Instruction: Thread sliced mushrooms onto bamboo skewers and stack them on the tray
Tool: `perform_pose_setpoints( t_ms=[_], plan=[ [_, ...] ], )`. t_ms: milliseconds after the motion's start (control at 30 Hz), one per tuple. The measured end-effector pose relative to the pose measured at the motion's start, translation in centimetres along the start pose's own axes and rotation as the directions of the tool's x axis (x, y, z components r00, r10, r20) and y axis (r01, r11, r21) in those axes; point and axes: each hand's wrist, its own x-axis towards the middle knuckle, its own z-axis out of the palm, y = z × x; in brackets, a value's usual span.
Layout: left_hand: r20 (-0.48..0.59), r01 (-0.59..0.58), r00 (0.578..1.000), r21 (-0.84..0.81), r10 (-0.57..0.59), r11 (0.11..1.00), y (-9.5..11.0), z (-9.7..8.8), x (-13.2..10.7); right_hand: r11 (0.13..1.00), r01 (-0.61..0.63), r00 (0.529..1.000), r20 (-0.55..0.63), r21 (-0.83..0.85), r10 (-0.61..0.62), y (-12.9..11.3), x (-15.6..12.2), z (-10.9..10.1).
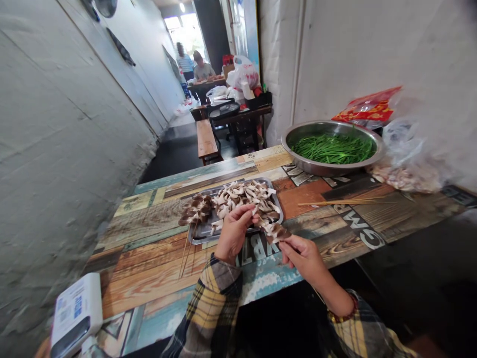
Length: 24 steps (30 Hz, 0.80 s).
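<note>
My left hand [234,232] is closed, thumb and fingers pinching a small pale piece of oyster mushroom at the near edge of the metal tray [197,234]. To its right, my right hand [304,256] is closed on a skewer of oyster mushrooms [275,231]. A thin stick shows below my right wrist. Loose torn oyster mushrooms [242,194] are heaped on the tray. Threaded mushrooms [197,209] lie over the tray's left end, and their bare bamboo sticks [184,256] stretch toward me on the table.
A steel bowl of green chives [333,149] stands at the back right, beside clear plastic bags [412,164] and a red packet [368,107]. Bamboo skewers [343,201] lie on the patterned table. A white box-shaped device [76,313] sits front left. Two people are in the background.
</note>
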Motion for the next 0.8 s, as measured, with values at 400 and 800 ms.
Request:
perform_pose_setpoints(
  t_ms=[400, 800],
  plan=[
    [-0.097, -0.167, 0.977, 0.205, 0.19, 0.964, -0.33, 0.04, -0.35, 0.999, 0.005, 1.0, 0.003, -0.046, -0.005, 0.0, -0.06, 0.31],
    [-0.054, -0.239, 0.963, 0.29, 0.266, 0.927, -0.81, 0.09, -0.33, 0.999, -0.001, 0.999, -0.041, -0.045, -0.001, 0.12, 0.08, 0.43]
  ],
)
